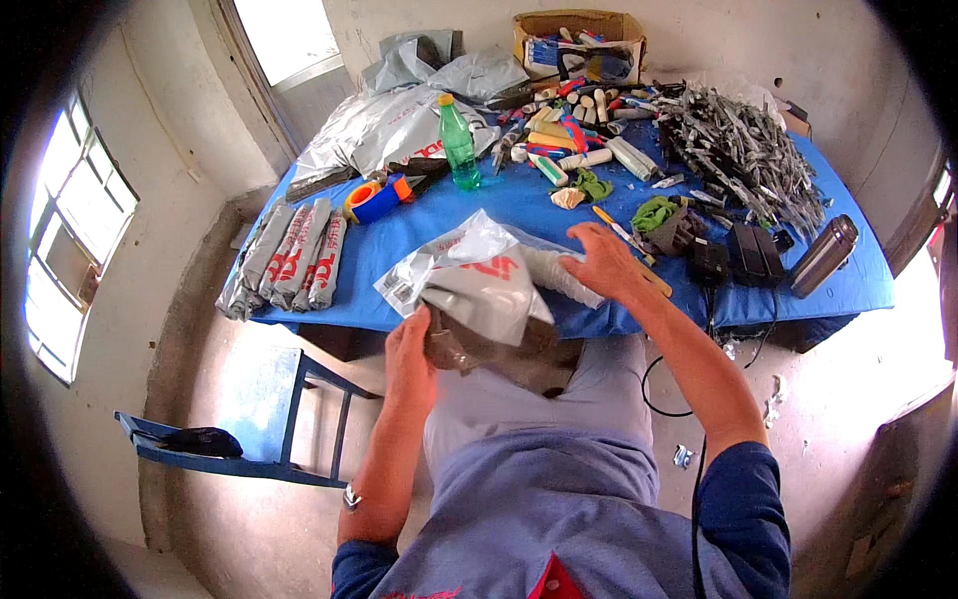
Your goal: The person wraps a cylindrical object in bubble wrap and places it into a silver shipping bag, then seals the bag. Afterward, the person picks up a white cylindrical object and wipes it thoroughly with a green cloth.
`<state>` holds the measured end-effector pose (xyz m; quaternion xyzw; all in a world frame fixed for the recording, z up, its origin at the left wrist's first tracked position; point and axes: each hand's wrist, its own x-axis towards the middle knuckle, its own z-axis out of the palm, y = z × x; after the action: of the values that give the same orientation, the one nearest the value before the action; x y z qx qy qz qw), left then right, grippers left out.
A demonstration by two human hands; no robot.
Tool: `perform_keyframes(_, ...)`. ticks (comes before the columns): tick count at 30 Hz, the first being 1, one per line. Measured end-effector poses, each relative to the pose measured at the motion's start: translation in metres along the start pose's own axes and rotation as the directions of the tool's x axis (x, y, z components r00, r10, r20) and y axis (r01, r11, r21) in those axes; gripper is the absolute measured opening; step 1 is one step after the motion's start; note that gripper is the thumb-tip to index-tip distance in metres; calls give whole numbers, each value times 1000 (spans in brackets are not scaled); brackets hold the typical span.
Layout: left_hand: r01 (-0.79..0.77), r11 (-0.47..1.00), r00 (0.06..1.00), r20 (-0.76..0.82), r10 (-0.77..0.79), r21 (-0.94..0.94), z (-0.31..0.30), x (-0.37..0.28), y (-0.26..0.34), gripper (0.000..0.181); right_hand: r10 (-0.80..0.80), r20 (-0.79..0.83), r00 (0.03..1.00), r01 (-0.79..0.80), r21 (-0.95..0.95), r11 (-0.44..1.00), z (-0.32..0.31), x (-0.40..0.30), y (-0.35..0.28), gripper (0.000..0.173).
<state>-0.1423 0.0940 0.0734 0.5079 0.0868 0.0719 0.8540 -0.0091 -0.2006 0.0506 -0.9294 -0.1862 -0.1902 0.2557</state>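
Observation:
My left hand (410, 352) grips the lower left edge of a grey-white plastic mailer bag (486, 288) with red print, held over the table's front edge and my lap. The bag's brown-looking lower part hangs below the edge. My right hand (606, 262) is at a whitish roll wrapped in clear plastic (557, 275), just right of the bag; its fingers are spread, and whether they grip the wrap is unclear. A yellow and white pen-like tool (617, 228) lies beyond that hand.
Rolled grey bags (299, 258), a tape dispenser (374, 201) and a green plastic bottle (458, 146) stand or lie leftward. A heap of grey strips (741, 150), black power adapters (752, 254) and a steel flask (823, 256) are rightward. A blue chair (262, 404) stands at left.

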Motion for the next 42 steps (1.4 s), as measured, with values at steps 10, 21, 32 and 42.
perform_keyframes(10, 23, 993, 1000, -14, -25, -116, -42, 4, 9, 29, 225, 518, 825, -139, -200, 970, 42, 54, -27, 83)
perform_keyframes(21, 93, 988, 995, 41, -88, -123, -35, 9, -3, 33, 157, 380, 911, -109, -147, 983, 39, 32, -31, 51)
perform_keyframes(32, 166, 980, 984, 79, -158, -110, -39, 11, -7, 33, 160, 458, 875, -406, 510, 758, -103, -107, -24, 72)
perform_keyframes(42, 228, 973, 969, 98, -226, -16, -14, 3, -11, 30, -131, 748, 651, -387, 475, 790, -63, -121, -67, 71)
